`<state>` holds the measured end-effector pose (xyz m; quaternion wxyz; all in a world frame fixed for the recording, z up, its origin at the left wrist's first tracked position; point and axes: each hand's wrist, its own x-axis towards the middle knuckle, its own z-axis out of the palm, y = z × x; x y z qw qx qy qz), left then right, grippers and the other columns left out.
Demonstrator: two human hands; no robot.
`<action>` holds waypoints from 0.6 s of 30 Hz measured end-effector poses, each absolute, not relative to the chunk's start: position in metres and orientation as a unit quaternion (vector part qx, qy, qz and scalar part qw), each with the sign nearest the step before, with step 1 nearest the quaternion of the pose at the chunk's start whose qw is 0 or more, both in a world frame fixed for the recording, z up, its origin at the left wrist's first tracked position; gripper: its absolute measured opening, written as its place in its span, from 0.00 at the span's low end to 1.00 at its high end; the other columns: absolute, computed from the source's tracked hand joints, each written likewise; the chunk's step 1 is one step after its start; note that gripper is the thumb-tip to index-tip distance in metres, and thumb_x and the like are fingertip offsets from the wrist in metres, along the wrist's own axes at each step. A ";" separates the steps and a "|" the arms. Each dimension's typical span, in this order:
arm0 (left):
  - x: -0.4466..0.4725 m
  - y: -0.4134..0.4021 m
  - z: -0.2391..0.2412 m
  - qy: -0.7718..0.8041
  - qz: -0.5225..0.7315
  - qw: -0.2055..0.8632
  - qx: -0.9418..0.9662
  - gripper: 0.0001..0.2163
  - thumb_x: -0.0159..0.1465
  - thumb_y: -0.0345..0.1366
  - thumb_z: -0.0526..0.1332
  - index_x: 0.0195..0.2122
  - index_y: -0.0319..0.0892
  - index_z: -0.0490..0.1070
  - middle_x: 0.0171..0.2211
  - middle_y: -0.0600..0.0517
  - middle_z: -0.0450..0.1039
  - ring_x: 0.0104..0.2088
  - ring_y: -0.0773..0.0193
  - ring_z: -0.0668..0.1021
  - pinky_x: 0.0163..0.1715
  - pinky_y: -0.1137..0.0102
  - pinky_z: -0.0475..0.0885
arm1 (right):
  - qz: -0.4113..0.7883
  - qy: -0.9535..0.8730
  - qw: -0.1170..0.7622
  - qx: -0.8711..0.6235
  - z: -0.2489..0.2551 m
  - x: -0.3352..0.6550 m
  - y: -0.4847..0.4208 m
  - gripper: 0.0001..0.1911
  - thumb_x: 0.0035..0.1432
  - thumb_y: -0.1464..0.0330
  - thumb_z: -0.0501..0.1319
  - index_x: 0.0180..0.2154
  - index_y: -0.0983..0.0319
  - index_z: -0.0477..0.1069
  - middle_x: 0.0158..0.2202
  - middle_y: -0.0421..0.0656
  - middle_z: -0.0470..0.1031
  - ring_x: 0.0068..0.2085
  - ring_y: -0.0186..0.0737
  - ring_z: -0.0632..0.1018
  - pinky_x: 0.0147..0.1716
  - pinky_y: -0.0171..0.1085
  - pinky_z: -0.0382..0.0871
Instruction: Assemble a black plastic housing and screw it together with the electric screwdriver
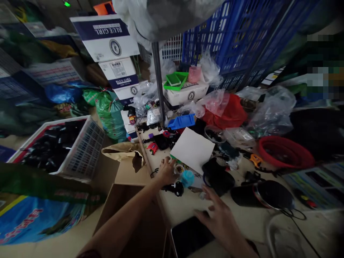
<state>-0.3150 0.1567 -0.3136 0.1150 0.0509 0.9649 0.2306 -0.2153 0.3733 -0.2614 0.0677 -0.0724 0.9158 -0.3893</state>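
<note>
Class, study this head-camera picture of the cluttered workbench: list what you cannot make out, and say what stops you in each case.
- Head view, left hand: what its fingers grip among the small clear and turquoise parts is too small and blurred.
- Red round plastic basin: its contents are dark.
- Flat black phone-like slab: partly covered by the right hand.
- Upper right corner: pixelated blocks hide it.
- White sheet of paper: it covers whatever lies beneath.

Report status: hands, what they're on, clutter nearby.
Left hand on small parts at white sheet edge, grip unclear. Right hand open above table, near phone. Black parts crowd between.
</note>
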 end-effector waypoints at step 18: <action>-0.335 0.169 -0.349 0.940 0.092 0.170 0.282 0.31 0.55 0.42 0.64 0.57 0.43 0.53 0.54 0.43 0.59 0.46 0.53 0.71 0.42 0.62 0.71 | -0.471 0.881 -0.005 -0.051 -0.270 -0.224 0.388 0.15 0.56 0.62 0.54 0.44 0.57 0.69 0.41 0.44 0.75 0.43 0.52 0.76 0.41 0.46 0.74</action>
